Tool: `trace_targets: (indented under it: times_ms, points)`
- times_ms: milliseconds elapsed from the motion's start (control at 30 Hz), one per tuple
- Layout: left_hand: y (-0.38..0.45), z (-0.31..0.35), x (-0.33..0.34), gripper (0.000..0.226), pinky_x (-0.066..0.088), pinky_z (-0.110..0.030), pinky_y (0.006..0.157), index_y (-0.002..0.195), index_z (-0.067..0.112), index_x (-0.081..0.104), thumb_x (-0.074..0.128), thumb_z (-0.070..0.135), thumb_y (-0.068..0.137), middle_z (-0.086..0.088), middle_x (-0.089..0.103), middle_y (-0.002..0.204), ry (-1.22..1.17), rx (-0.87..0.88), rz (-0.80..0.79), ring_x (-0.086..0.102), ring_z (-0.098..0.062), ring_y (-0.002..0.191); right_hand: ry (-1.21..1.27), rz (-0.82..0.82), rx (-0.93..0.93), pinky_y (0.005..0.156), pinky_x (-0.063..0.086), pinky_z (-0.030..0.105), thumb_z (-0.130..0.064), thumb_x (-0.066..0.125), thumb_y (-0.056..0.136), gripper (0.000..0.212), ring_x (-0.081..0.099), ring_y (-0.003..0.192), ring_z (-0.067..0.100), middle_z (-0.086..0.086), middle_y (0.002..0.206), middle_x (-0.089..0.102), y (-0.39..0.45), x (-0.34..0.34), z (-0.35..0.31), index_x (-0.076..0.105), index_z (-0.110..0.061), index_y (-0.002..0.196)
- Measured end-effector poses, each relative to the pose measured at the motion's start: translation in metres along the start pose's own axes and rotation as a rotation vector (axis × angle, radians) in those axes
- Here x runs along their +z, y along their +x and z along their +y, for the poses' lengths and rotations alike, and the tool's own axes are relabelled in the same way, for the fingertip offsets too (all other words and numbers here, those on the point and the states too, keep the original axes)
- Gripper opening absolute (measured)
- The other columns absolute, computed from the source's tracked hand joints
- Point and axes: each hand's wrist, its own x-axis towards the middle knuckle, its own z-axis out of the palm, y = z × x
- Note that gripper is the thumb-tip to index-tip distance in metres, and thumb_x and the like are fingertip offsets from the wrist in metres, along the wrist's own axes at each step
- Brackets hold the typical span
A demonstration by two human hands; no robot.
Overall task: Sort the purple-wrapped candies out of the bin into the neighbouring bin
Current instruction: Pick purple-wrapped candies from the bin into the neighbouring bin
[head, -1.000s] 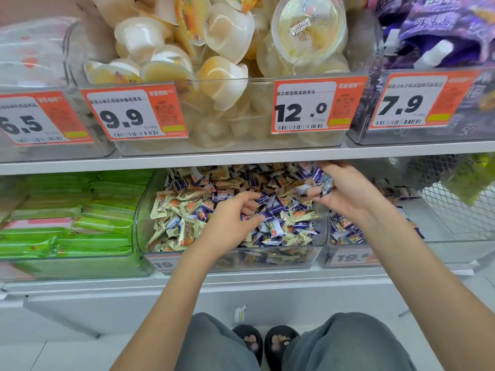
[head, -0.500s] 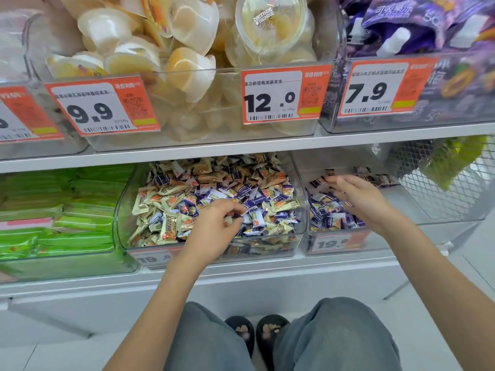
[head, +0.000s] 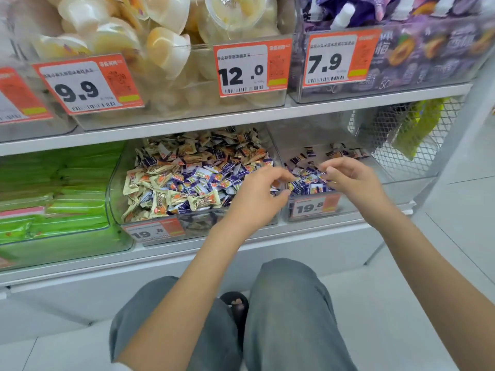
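A clear bin (head: 113, 199) on the lower shelf holds a heap of mixed candies (head: 192, 178), gold-wrapped and purple-wrapped. The neighbouring clear bin (head: 356, 204) to its right holds a thin layer of purple candies (head: 308, 184). My left hand (head: 257, 196) hovers at the wall between the two bins, fingers curled over purple candies, its fingertips reaching over the right bin. My right hand (head: 351, 178) hangs over the right bin with loosely bent fingers, and I see nothing in it.
Green packets fill the bin (head: 53, 199) at the left. The upper shelf (head: 241, 119) carries bins of jelly cups and purple pouches with orange price tags. A wire mesh basket (head: 401, 145) stands at the right. My knees and a sandalled foot are below.
My left hand has lifted from the mixed heap and moved right to the divider. My right hand has stayed over the right bin and curled its fingers. The camera has shifted right and closer.
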Motion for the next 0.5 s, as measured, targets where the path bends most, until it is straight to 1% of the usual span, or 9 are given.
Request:
trace_targets:
  times_ms: [33, 67, 167, 233, 267, 333, 400, 467, 500]
  points:
    - [0.004, 0.013, 0.009, 0.021, 0.038, -0.006, 0.074, 0.102, 0.021, 0.067, 0.065, 0.012, 0.084, 0.011, 0.061, 0.096, -0.018, 0.029, -0.047, 0.054, -0.004, 0.086, 0.021, 0.017, -0.005, 0.087, 0.053, 0.037, -0.012, 0.058, 0.093, 0.013, 0.066, 0.098, 0.024, 0.003, 0.101, 0.071, -0.008, -0.004, 0.004, 0.069, -0.019, 0.094]
    - [0.008, 0.024, 0.019, 0.019, 0.041, -0.009, 0.073, 0.1, 0.02, 0.067, 0.066, 0.013, 0.083, 0.008, 0.063, 0.096, -0.033, 0.053, -0.097, 0.055, -0.007, 0.085, 0.04, 0.036, -0.008, 0.084, 0.054, 0.036, -0.011, 0.059, 0.092, 0.012, 0.066, 0.095, 0.023, 0.005, 0.1, 0.071, -0.016, -0.007, 0.01, 0.069, -0.019, 0.093]
    - [0.013, 0.045, 0.066, 0.015, 0.048, -0.029, 0.073, 0.093, 0.012, 0.066, 0.068, 0.007, 0.078, -0.003, 0.067, 0.091, -0.098, 0.044, -0.215, 0.059, -0.019, 0.08, 0.066, 0.092, 0.012, 0.07, 0.052, 0.02, -0.009, 0.064, 0.089, 0.013, 0.066, 0.079, 0.008, -0.008, 0.087, 0.071, -0.041, -0.017, 0.036, 0.068, -0.021, 0.087]
    - [0.013, 0.046, 0.107, 0.017, 0.046, -0.03, 0.068, 0.093, 0.008, 0.066, 0.066, 0.002, 0.077, -0.008, 0.067, 0.09, -0.112, -0.018, -0.286, 0.056, -0.023, 0.074, 0.044, 0.113, 0.076, 0.067, 0.048, 0.018, -0.002, 0.065, 0.085, 0.022, 0.062, 0.071, 0.001, -0.01, 0.08, 0.068, -0.058, -0.024, 0.066, 0.065, -0.023, 0.082]
    - [0.01, 0.041, 0.13, 0.017, 0.044, -0.028, 0.067, 0.093, 0.006, 0.065, 0.065, 0.001, 0.077, -0.01, 0.067, 0.092, -0.105, -0.059, -0.33, 0.055, -0.022, 0.073, 0.026, 0.104, 0.122, 0.068, 0.046, 0.02, 0.002, 0.065, 0.081, 0.025, 0.059, 0.071, 0.003, -0.004, 0.082, 0.067, -0.067, -0.025, 0.086, 0.064, -0.022, 0.082]
    - [0.0, 0.023, 0.176, 0.019, 0.048, -0.028, 0.073, 0.094, 0.006, 0.065, 0.063, -0.001, 0.077, -0.011, 0.067, 0.097, -0.115, -0.166, -0.414, 0.061, -0.024, 0.083, -0.03, 0.051, 0.223, 0.07, 0.045, 0.031, 0.009, 0.06, 0.073, 0.027, 0.057, 0.074, 0.014, 0.007, 0.088, 0.064, -0.084, -0.026, 0.132, 0.062, -0.014, 0.085]
    - [-0.018, -0.008, 0.219, 0.023, 0.051, -0.034, 0.08, 0.097, 0.007, 0.064, 0.06, -0.004, 0.078, -0.011, 0.065, 0.104, -0.131, -0.292, -0.509, 0.062, -0.028, 0.097, -0.115, -0.02, 0.341, 0.07, 0.046, 0.035, 0.015, 0.055, 0.072, 0.034, 0.056, 0.076, 0.022, 0.006, 0.09, 0.064, -0.101, -0.021, 0.185, 0.062, -0.013, 0.09]
    - [-0.042, -0.048, 0.256, 0.035, 0.052, -0.036, 0.082, 0.111, 0.01, 0.062, 0.059, -0.004, 0.078, -0.01, 0.062, 0.112, -0.047, -0.39, -0.624, 0.06, -0.029, 0.102, -0.166, -0.135, 0.451, 0.072, 0.049, 0.038, 0.014, 0.061, 0.075, 0.035, 0.059, 0.076, 0.027, 0.004, 0.093, 0.063, -0.119, -0.008, 0.239, 0.061, -0.015, 0.094]
    - [-0.054, -0.07, 0.271, 0.043, 0.052, -0.037, 0.084, 0.118, 0.012, 0.059, 0.061, -0.002, 0.078, -0.009, 0.06, 0.117, -0.003, -0.436, -0.675, 0.058, -0.028, 0.105, -0.186, -0.208, 0.491, 0.078, 0.05, 0.04, 0.01, 0.065, 0.076, 0.034, 0.061, 0.084, 0.03, 0.005, 0.099, 0.063, -0.125, -0.001, 0.265, 0.061, -0.014, 0.101]
